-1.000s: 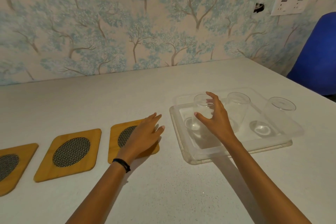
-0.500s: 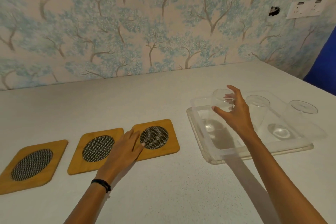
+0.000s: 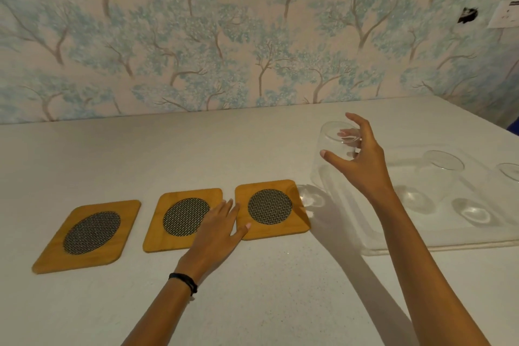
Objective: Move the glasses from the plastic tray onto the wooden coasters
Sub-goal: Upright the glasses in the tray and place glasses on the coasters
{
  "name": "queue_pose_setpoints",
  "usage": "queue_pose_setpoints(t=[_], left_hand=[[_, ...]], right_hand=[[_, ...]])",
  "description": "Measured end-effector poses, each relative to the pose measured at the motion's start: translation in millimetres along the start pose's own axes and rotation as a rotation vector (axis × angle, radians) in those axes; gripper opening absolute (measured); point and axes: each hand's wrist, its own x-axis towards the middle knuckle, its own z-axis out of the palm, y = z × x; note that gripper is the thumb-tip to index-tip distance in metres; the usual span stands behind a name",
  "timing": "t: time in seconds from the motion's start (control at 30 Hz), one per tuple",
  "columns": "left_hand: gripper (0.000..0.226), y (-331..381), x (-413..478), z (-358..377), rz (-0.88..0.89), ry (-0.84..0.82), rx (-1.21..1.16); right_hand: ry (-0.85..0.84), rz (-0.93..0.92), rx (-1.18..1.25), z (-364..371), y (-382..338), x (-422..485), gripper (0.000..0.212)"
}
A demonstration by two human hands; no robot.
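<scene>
On the white speckled table [image 3: 252, 303], pushed against a wall papered with pale blue trees [image 3: 196, 36], three wooden coasters with dark mesh ovals sit in a row: left coaster [image 3: 88, 236], middle coaster [image 3: 182, 219], right coaster [image 3: 271, 209], edges nearly touching. Left hand [image 3: 217, 233] lies flat, palm down, fingers spread loosely, holding nothing; it overlaps the gap between middle and right coasters, thumb tip on the right coaster's near edge. Black band [image 3: 184, 282] on that wrist. Right hand [image 3: 356, 160] grips a clear glass [image 3: 330, 160] near the rim, thumb on the near side, fingers round the far side; glass is lifted off the surface, in the air between the right coaster and the plastic tray [image 3: 421, 247]. Two more glasses remain in the tray: one [image 3: 438, 177] centre, another [image 3: 508, 177] cut by the frame's right edge. Wall at far right: a dark hole [image 3: 467, 14], then a white socket plate [image 3: 504, 15]. Blue sliver at the right edge, cannot tell what.
</scene>
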Motion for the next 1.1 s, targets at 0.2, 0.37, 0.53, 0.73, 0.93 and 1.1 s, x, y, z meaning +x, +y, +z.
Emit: queue_pose_setpoints(t=[0.2,0.37,0.53,0.73,0.93,1.1], left_hand=[[0.064,-1,1,5,0.014,0.018,0.063],[0.062,-2,1,5,0.031,0.040,0.029],[0.062,-3,1,5,0.029,0.045,-0.002],[0.062,-2,0,5,0.029,0.066,-0.013],[0.062,-1,-1,5,0.028,0.065,0.003],[0.062,0,-2,4,0.028,0.080,0.005]], right_hand=[[-0.164,0.033,0.005,33,-5,-2,0.078],[-0.268,0.025,-0.012,58,-8,-10,0.080],[-0.306,0.026,-0.008,75,-6,-19,0.079],[-0.331,0.058,0.020,90,-1,-26,0.082],[-0.351,0.052,0.015,100,-2,-29,0.081],[-0.365,0.052,0.027,101,-2,-29,0.080]])
